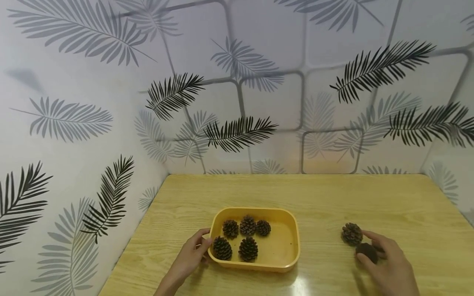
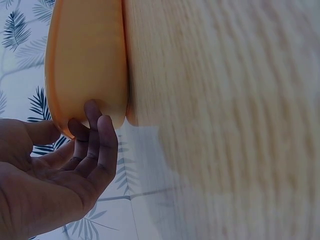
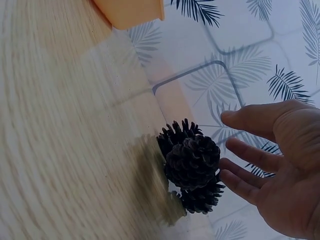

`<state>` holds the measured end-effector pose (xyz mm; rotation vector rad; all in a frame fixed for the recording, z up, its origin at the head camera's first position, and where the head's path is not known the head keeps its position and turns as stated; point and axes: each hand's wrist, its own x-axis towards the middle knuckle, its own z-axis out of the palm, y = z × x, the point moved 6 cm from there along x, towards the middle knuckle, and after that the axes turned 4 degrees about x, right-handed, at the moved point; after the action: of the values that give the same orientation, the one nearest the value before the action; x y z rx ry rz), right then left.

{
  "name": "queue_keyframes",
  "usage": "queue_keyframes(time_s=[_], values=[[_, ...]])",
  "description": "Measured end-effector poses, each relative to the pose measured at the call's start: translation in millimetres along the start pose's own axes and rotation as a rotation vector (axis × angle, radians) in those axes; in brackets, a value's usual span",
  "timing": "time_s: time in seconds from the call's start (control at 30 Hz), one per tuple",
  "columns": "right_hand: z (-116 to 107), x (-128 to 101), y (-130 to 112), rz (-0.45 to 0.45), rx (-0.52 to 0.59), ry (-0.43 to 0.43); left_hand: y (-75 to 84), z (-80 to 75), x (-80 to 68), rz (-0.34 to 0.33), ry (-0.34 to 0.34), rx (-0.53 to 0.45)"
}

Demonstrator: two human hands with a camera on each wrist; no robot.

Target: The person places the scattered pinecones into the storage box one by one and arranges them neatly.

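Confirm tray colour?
Yellow-orange plastic tray, plain, no pattern. Shows best in the head view.

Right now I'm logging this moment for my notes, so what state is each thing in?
Yellow tray: upright on the table, holding five pine cones.
Pine cones in the tray: loose, lying apart from the hands.
Pine cones on the table: outside the tray, beside the right hand.
Left hand: fingers resting on the tray's left end.
Right hand: open, reaching at the cones.
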<state>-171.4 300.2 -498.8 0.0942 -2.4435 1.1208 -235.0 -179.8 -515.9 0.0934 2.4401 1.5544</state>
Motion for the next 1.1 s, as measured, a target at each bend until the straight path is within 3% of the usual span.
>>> queue_keyframes(time_s=[0.5, 0.9, 1.1], values=[[-4.8, 2.9, 7.0, -0.007, -0.088, -0.058, -0.6, 0.6, 1.5, -0.001, 0.007, 0.002], [0.8, 1.3, 5.0, 0.044, -0.064, -0.107, 1.1, 0.4, -0.9, -0.002, 0.016, -0.006], [9.1, 2.2, 12.3, 0.164, -0.058, -0.239, 0.0, 0.2, -0.4, -0.011, 0.006, -0.012]])
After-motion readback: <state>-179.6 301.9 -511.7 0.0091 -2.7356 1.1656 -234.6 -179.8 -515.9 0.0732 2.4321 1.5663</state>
